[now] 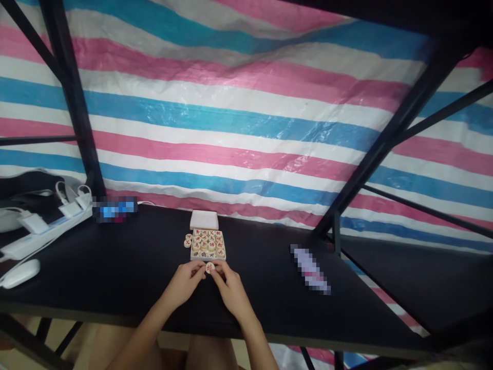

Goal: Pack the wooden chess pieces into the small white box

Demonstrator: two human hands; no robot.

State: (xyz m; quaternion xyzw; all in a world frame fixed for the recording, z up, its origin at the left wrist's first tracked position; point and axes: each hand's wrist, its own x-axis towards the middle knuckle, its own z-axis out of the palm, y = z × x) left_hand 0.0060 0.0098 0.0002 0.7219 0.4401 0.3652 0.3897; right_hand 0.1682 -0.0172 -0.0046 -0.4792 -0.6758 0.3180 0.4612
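On black desk (134, 267), at six o'clock of open box (208, 258): pinching red-marked disc (210, 267) between left hand (189, 279) and right hand (230, 283); best steadied lightly, evenly, face up.

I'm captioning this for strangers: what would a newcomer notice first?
Probably the pink, blue and white striped sheet behind the black desk. Then the left hand and right hand, holding a round, red-marked piece just in front of the open box of pieces.
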